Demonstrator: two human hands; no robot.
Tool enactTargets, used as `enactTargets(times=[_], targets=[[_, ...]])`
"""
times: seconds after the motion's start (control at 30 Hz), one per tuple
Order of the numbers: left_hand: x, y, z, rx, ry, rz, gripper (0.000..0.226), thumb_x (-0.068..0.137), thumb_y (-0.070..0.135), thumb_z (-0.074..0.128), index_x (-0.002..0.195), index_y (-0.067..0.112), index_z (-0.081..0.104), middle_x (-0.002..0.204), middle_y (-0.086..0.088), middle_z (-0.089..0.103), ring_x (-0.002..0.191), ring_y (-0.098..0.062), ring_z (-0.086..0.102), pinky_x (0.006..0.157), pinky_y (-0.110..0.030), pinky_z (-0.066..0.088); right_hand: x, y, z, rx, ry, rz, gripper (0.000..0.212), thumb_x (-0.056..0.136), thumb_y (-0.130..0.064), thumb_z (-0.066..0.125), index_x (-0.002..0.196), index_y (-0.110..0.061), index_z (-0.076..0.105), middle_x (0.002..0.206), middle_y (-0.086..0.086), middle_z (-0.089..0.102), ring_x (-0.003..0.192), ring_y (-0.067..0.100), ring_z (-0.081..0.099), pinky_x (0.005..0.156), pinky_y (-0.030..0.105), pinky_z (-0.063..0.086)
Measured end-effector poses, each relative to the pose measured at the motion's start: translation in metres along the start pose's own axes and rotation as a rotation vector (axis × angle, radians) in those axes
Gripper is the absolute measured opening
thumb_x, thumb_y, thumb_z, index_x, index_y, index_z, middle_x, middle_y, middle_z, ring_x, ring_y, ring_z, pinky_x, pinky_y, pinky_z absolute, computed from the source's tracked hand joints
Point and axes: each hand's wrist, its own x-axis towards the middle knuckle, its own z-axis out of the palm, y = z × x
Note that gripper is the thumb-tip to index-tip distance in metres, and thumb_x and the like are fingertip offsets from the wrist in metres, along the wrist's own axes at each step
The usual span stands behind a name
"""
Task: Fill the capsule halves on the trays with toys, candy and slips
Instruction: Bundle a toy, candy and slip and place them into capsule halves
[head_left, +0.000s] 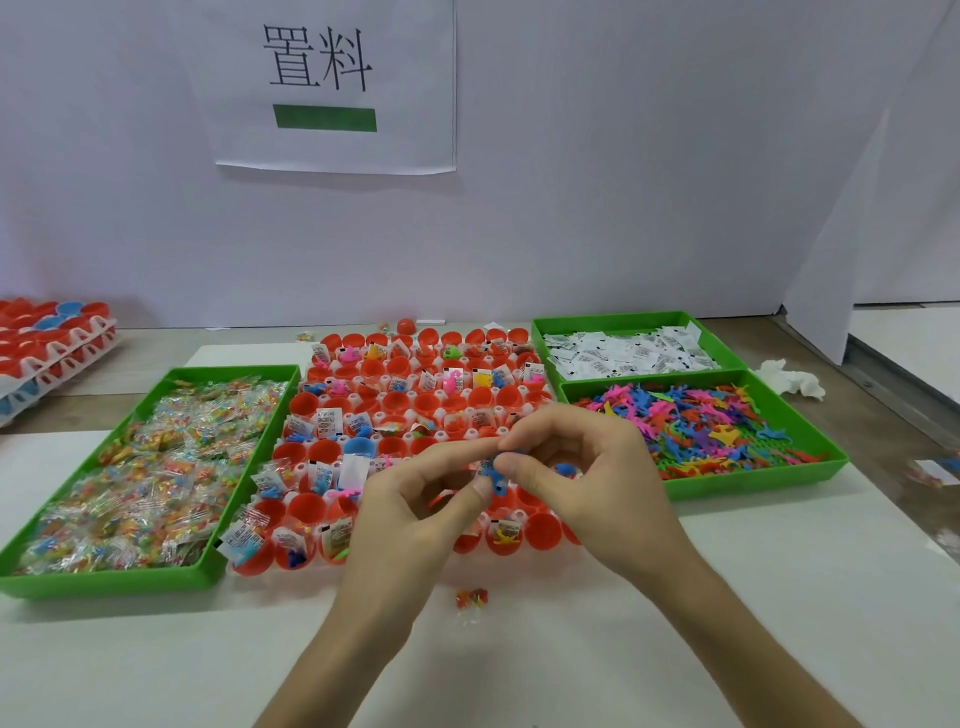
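Well off to the left of the hands, spare trays (52, 345) of red and blue shells sat stacked. Closer in, just left of the left hand (410, 519), the candy bin (119, 581) brimmed with wrapped candy (156, 467). Then the action: left hand and right hand (587, 478) met over the near rows of red capsule halves (448, 401), thumb and forefinger of each pinching one small blue toy (493, 470) between them. Many halves beyond the fingers were already stuffed. A loose candy packet (471, 600) lay just below the hands. Right of the right hand sat the toy bin (748, 486), with the slips bin (613, 318) behind it.
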Motion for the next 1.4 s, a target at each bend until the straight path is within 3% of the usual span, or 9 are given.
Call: enactTargets(times=[0.1, 0.27, 0.4, 0.63, 0.77, 0.9, 1.1, 1.27, 1.4], targets=[[0.000, -0.001, 0.000, -0.008, -0.006, -0.003, 0.032, 0.083, 0.015, 0.076, 0.098, 0.043, 0.077, 0.094, 0.011, 0.078, 0.091, -0.010, 0.072, 0.070, -0.013, 0.055, 0.000, 0.000, 0.003, 0.005, 0.024, 0.014, 0.011, 0.083, -0.017, 0.080, 0.087, -0.025, 0.073, 0.083, -0.011, 0.071, 0.081, 0.013, 0.070, 0.069, 0.022, 0.057], [-0.001, -0.004, 0.001, -0.009, 0.026, 0.003, 0.036, 0.084, 0.007, 0.076, 0.098, 0.041, 0.079, 0.088, 0.003, 0.077, 0.079, -0.017, 0.070, 0.066, -0.024, 0.059, 0.001, 0.001, 0.004, 0.025, -0.010, 0.054, 0.018, 0.081, -0.016, 0.082, 0.086, -0.027, 0.069, 0.088, -0.009, 0.072, 0.083, 0.012, 0.070, 0.070, 0.020, 0.055], [-0.001, -0.005, 0.001, -0.052, 0.038, -0.001, 0.033, 0.076, 0.016, 0.078, 0.105, 0.030, 0.074, 0.092, 0.006, 0.077, 0.083, -0.010, 0.072, 0.069, -0.018, 0.056, 0.001, 0.000, 0.002, 0.040, -0.061, 0.069, 0.016, 0.083, -0.015, 0.080, 0.096, -0.022, 0.074, 0.089, -0.010, 0.075, 0.086, 0.012, 0.073, 0.075, 0.032, 0.061], [0.002, -0.008, -0.001, -0.126, 0.044, -0.022, 0.025, 0.072, 0.038, 0.070, 0.095, 0.032, 0.080, 0.094, 0.004, 0.078, 0.093, -0.014, 0.073, 0.074, -0.018, 0.057, 0.001, -0.003, -0.001, 0.050, -0.042, 0.032, 0.018, 0.083, -0.012, 0.080, 0.094, -0.026, 0.075, 0.088, -0.011, 0.075, 0.083, 0.011, 0.073, 0.072, 0.025, 0.060], [0.003, -0.008, -0.002, -0.131, 0.030, -0.025, 0.022, 0.075, 0.035, 0.068, 0.093, 0.036, 0.080, 0.094, 0.004, 0.078, 0.095, -0.015, 0.073, 0.076, -0.020, 0.058, 0.002, -0.002, -0.002, 0.077, -0.039, 0.052, 0.021, 0.082, -0.011, 0.081, 0.097, -0.025, 0.075, 0.091, -0.009, 0.075, 0.083, 0.014, 0.074, 0.073, 0.032, 0.062], [0.002, -0.005, -0.001, -0.089, 0.019, 0.014, 0.024, 0.072, 0.032, 0.072, 0.093, 0.035, 0.080, 0.092, 0.005, 0.078, 0.090, -0.013, 0.074, 0.073, -0.017, 0.056, 0.003, -0.002, -0.004, 0.068, -0.039, 0.033, 0.022, 0.082, -0.008, 0.080, 0.097, -0.024, 0.075, 0.092, -0.009, 0.075, 0.084, 0.014, 0.074, 0.075, 0.029, 0.061], [0.000, -0.006, -0.001, 0.022, 0.046, 0.106, 0.031, 0.078, 0.002, 0.078, 0.090, 0.030, 0.079, 0.091, 0.004, 0.075, 0.083, -0.015, 0.072, 0.072, -0.019, 0.057, 0.002, 0.000, -0.005, 0.046, -0.088, 0.042, 0.024, 0.083, -0.006, 0.079, 0.100, -0.023, 0.075, 0.092, -0.009, 0.075, 0.086, 0.011, 0.073, 0.075, 0.023, 0.059], [-0.001, -0.008, 0.002, 0.132, 0.027, 0.154, 0.035, 0.079, 0.001, 0.080, 0.094, 0.032, 0.074, 0.093, 0.010, 0.074, 0.087, -0.017, 0.072, 0.073, -0.025, 0.060, 0.004, -0.001, -0.015, -0.064, -0.188, 0.028, 0.017, 0.083, -0.005, 0.078, 0.091, -0.020, 0.078, 0.083, -0.011, 0.075, 0.080, 0.008, 0.073, 0.071, 0.021, 0.058], [-0.004, -0.007, 0.005, 0.090, 0.029, 0.197, 0.033, 0.083, 0.003, 0.077, 0.101, 0.030, 0.072, 0.099, 0.011, 0.074, 0.095, -0.014, 0.072, 0.075, -0.018, 0.057, 0.007, 0.000, -0.033, -0.159, -0.190, 0.009, 0.016, 0.082, -0.005, 0.078, 0.089, -0.019, 0.080, 0.080, -0.011, 0.076, 0.076, 0.006, 0.072, 0.069, 0.017, 0.055]])
